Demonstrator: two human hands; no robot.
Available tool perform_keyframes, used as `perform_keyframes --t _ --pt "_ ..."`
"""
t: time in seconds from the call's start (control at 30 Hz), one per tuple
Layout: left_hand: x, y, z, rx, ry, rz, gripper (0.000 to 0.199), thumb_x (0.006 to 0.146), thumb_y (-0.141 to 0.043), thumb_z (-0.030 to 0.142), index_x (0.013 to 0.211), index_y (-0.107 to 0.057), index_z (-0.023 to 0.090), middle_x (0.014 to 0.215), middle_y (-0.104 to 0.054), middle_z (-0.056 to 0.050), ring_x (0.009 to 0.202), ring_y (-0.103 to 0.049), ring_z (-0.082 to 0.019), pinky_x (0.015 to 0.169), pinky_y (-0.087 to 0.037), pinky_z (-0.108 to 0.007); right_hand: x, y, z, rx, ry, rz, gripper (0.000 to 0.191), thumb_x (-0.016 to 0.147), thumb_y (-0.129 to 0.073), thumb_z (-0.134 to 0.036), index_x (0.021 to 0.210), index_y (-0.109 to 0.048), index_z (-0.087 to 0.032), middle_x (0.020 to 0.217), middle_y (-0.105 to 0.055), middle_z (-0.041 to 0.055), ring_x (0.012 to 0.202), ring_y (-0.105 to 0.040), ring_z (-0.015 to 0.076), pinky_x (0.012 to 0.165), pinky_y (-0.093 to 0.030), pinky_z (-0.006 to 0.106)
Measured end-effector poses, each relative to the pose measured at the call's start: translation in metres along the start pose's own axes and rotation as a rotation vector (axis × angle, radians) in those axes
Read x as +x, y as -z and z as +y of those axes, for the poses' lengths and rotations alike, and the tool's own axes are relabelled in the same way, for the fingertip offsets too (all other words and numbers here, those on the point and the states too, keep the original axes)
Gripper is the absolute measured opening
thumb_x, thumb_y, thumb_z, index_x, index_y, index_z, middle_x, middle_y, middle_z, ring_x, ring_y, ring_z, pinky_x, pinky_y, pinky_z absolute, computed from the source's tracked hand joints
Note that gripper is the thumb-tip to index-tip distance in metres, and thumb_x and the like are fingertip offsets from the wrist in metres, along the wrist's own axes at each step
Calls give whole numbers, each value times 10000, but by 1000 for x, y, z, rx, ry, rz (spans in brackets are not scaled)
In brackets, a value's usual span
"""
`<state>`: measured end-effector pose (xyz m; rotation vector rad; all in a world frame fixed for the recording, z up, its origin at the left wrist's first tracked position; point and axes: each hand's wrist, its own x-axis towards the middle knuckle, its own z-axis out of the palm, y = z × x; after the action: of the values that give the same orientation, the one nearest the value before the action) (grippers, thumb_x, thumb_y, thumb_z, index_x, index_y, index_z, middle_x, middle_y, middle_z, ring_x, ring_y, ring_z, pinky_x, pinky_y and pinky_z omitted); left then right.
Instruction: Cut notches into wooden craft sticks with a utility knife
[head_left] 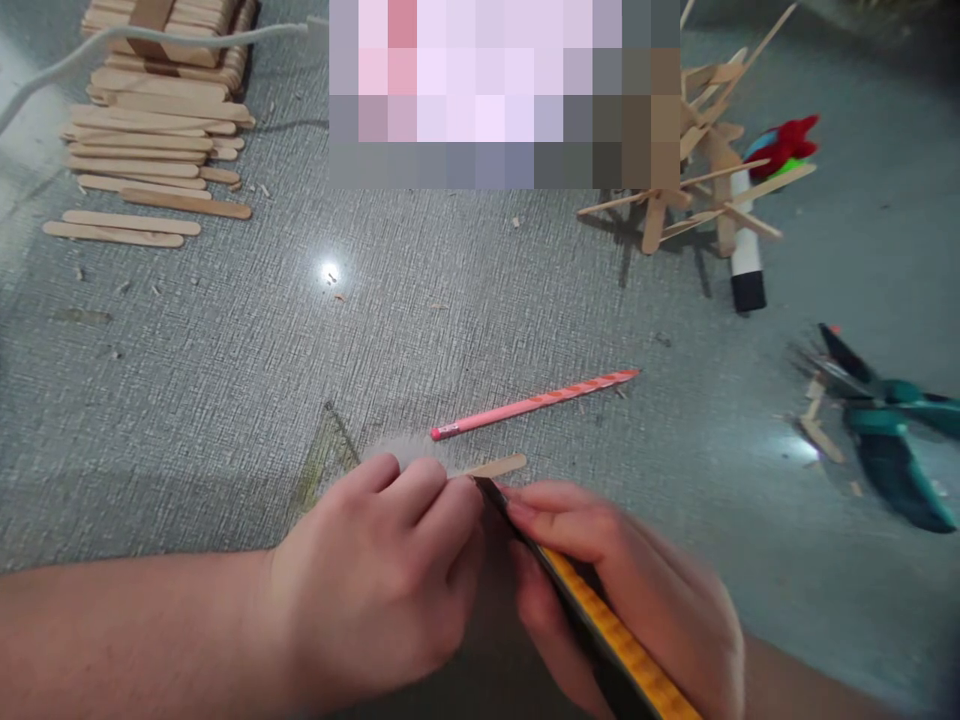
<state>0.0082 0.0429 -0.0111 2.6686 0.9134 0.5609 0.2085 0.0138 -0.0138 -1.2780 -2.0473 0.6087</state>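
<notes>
My right hand (622,580) is wrapped around a yellow-and-black utility knife (600,610), its dark tip pointing up and left. That tip is beside the fingers of my left hand (390,560), which is closed. From behind those fingers the rounded end of a wooden craft stick (501,466) sticks out; the rest of it is hidden. A clear yellowish set square (328,450) shows partly past the left knuckles. A pink pencil (536,405) lies just beyond both hands.
Loose craft sticks (142,150) and a bundled stack (180,30) lie at the far left, a white cable (202,35) across them. At right are a stick structure (720,150), a white tube with a black cap (747,250) and green-handled pliers (885,420). Wood scraps dot the table.
</notes>
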Motion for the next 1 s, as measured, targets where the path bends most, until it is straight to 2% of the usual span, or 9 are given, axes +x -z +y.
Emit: perform_keyframes --t 0.17,0.3,0.4,0.7,0.87,1.0 --pt "0 -1 1 -2 -11 7 262 954 -440 93 743 -583 155 745 -582 -31 620 -466 -175 498 -356 -352 1 -1 -2 5 -15 -33 243 830 -577 -103 1047 -606 -209 977 -749 73 847 -764 210 748 -655 279" --pt "-2 -2 2 -17 14 -46 223 957 -438 115 805 -595 154 776 -606 -29 622 -506 -168 477 -392 -335 7 -1 -9 24 -39 -75 213 839 -544 -87 991 -566 -235 849 -725 29 747 -743 171 621 -620 229" --pt "-3 -2 2 30 -12 -48 197 945 -442 122 811 -582 159 777 -605 -37 605 -513 -172 452 -395 -328 9 0 -11 32 -36 -90 211 828 -538 -86 970 -552 -240 806 -708 20 719 -738 172 583 -606 225" --pt "0 -1 3 43 -28 -35 206 929 -436 119 774 -563 164 755 -609 -43 576 -530 -182 436 -410 -325 3 1 -8 0 -36 -77 227 844 -542 -104 1024 -570 -239 907 -732 55 780 -753 196 637 -642 262" --pt "0 -1 2 5 -14 -52 240 952 -402 117 783 -565 163 786 -624 -44 603 -544 -177 457 -431 -322 -2 0 -1 -2 -1 -11 257 822 -573 -84 1043 -603 -214 949 -747 69 799 -759 194 725 -661 269" --pt "-1 0 1 -6 -26 -54 265 958 -380 110 780 -569 164 789 -619 -49 599 -530 -181 446 -432 -336 -2 0 1 0 5 -7 278 812 -587 -98 1066 -615 -206 963 -758 82 822 -765 220 729 -673 305"
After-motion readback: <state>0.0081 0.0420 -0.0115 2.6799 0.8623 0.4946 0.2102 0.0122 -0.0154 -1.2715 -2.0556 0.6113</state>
